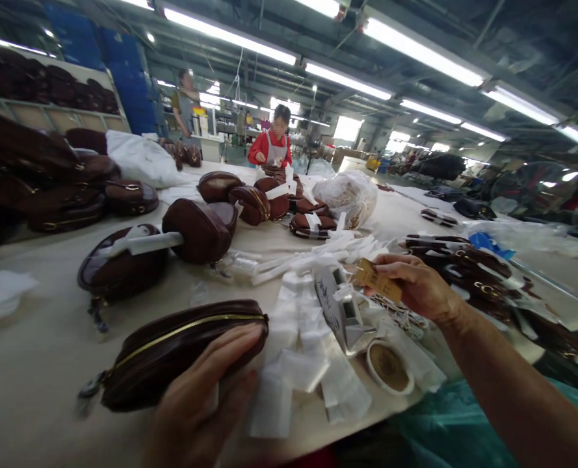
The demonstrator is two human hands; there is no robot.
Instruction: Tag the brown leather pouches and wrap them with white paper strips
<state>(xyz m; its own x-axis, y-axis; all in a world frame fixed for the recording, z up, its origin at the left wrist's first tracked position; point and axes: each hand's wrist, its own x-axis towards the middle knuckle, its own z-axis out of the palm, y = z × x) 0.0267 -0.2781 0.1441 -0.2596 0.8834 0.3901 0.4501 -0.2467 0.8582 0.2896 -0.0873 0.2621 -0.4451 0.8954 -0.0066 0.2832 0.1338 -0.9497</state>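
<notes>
A dark brown bag [171,351] with a gold zipper lies on the pale table in front of me. Against its near right side rests my left hand [205,396], fingers stretched out and somewhat blurred. My right hand [415,283] pinches a tan tag [379,281] between thumb and fingers, above the clutter to the right. Beneath it are a grey tape dispenser [335,312] with writing on its side, a bundle of strings [400,315] and a white roll [390,367]. Clear plastic pieces [308,370] are spread between the bag and the dispenser.
More brown bags [198,231] stand behind, with others piled at the left [64,201] and right [478,273]. White strips [318,253] lie mid-table near a plastic-wrapped bundle [350,198]. A person in red [274,146] works across the table; another stands farther back.
</notes>
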